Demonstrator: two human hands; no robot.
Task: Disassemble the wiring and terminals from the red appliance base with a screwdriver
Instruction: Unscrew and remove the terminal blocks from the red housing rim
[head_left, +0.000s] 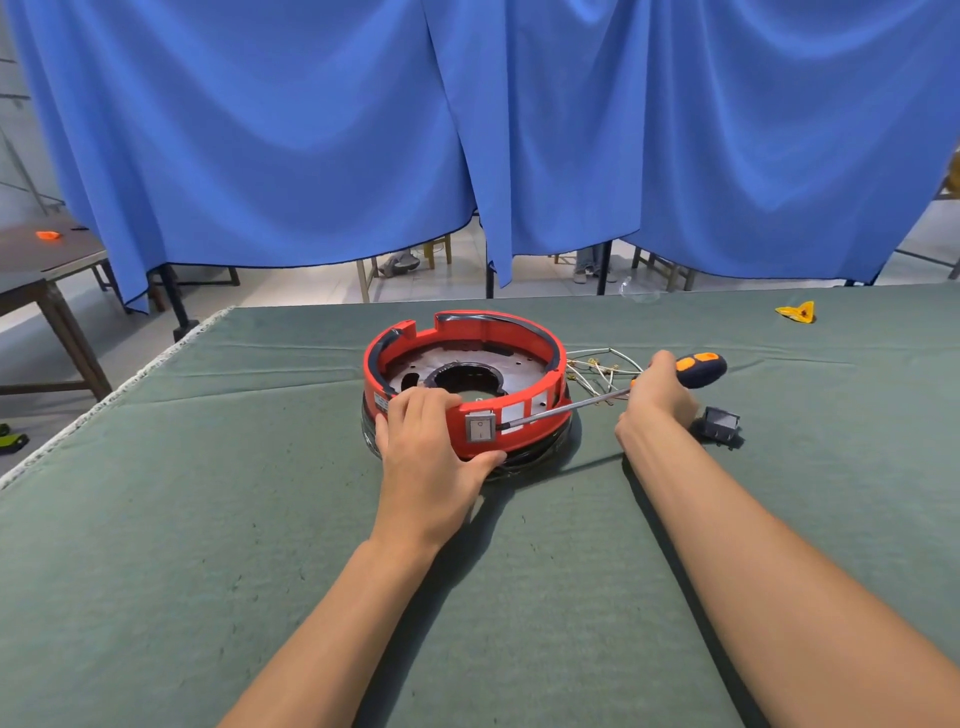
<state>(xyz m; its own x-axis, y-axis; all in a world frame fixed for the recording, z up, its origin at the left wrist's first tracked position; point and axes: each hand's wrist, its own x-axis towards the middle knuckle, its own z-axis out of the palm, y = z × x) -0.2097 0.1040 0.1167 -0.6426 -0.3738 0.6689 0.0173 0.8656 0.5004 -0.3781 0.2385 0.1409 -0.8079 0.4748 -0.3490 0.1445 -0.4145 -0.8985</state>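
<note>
The round red appliance base (524, 332) sits in the middle of the green-covered table (208, 519). My left hand (431, 457) grips its near rim, fingers over the top and thumb under the front wall. A grey rocker switch (480, 427) sits in the front wall. My right hand (657, 400) holds a screwdriver (698, 369) with a dark blue and orange handle. Its metal shaft runs left, with the tip at the right edge of the switch. A tangle of white wires with terminals (597, 371) lies on the cloth right of the base.
A loose dark switch part (719, 423) lies by my right wrist. A yellow scrap (797, 312) lies at the far right of the table. Blue curtains (467, 130) hang behind the table. Another table (41, 270) stands at the left, with an orange object on it.
</note>
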